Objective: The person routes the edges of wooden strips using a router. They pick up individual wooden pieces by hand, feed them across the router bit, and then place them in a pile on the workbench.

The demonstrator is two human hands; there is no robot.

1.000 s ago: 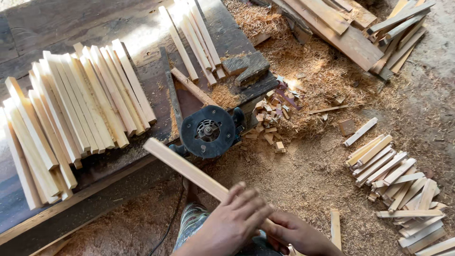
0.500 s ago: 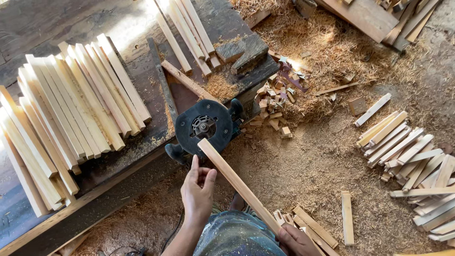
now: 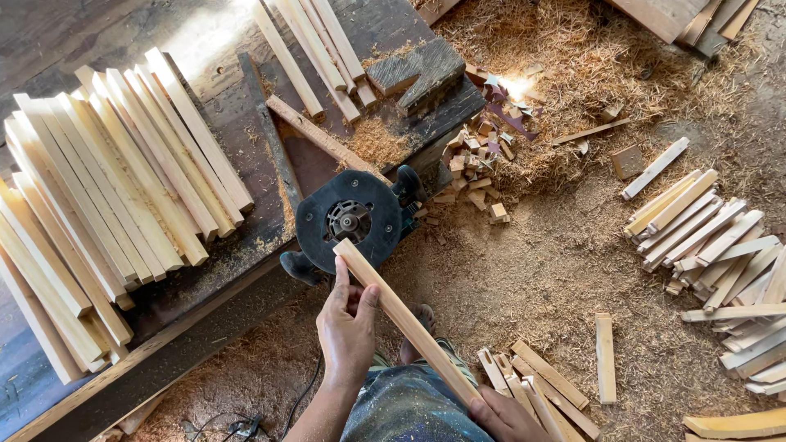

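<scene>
A: A long pale wooden stick (image 3: 405, 321) is held at both ends. The left hand (image 3: 348, 327) is closed around it near the far tip; the right hand (image 3: 501, 416) is clamped on the near end.

B: Change noted: half a second earlier the tip was short of the round black router base (image 3: 350, 221). Now it is laid against the base's edge, just beyond the left grip. Contact with the cutter is judged imminent.

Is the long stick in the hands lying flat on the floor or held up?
Held up. The stick slants between the left hand and right hand, its far end resting on the round black machine.
</scene>
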